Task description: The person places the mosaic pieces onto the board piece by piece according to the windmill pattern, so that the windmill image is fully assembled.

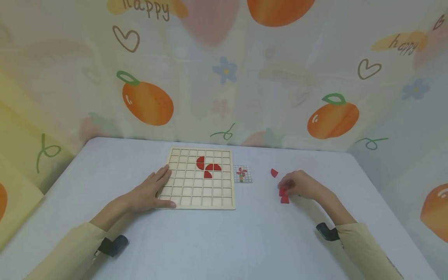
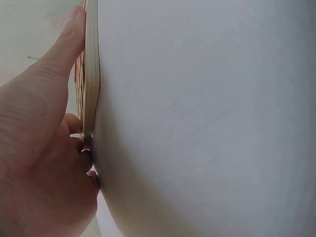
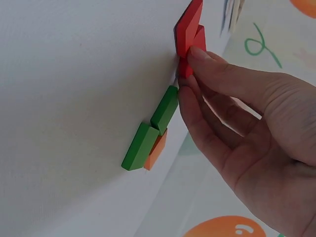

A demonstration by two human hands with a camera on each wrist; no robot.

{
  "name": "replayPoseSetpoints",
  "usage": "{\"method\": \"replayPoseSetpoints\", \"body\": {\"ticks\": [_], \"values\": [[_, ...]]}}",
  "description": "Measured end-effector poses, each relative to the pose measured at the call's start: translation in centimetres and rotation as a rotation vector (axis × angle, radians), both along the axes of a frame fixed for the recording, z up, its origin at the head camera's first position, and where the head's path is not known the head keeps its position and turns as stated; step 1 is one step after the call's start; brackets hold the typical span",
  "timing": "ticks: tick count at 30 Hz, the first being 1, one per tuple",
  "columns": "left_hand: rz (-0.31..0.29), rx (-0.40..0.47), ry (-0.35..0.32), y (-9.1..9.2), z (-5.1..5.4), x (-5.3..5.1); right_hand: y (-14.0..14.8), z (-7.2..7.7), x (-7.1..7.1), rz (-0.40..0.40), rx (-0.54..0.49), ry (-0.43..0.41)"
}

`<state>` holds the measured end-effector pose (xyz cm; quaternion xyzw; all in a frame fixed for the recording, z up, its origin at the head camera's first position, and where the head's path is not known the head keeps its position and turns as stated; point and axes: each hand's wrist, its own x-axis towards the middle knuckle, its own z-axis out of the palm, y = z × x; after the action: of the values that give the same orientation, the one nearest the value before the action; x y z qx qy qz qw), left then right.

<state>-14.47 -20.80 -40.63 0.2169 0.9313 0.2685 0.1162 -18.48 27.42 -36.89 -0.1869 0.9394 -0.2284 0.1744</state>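
A square wooden grid board [image 1: 220,193] lies on the table with several red quarter-round pieces [image 1: 208,174] in its upper middle cells. My left hand [image 1: 148,192] rests against the board's left side, its thumb over the front edge. In the left wrist view, the left hand [image 2: 42,113] touches the board's edge [image 2: 91,69] near a corner. To the right, my right hand [image 1: 302,186] pinches a red block [image 3: 185,68] between thumb and fingertips. Another red block [image 3: 188,29] is beside it. Green blocks [image 3: 140,145] and an orange block [image 3: 156,153] are near the fingers.
A small pattern card [image 1: 243,174] with a flower picture lies against the board's right side. One red quarter-round piece [image 1: 274,172] sits apart, beyond the right hand. A fruit-printed curtain [image 1: 196,93] hangs behind the white table [image 1: 196,245].
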Motion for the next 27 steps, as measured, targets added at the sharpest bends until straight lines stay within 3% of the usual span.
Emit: {"method": "replayPoseSetpoints", "body": {"ticks": [16, 27], "values": [[-0.003, 0.009, 0.002, -0.1, -0.3, -0.1, -0.3, -0.1, -0.4, -0.033, -0.016, 0.001], [0.003, -0.003, -0.01, -0.2, -0.5, -0.2, -1.6, 0.0, -1.0, -0.012, -0.048, 0.13]]}}
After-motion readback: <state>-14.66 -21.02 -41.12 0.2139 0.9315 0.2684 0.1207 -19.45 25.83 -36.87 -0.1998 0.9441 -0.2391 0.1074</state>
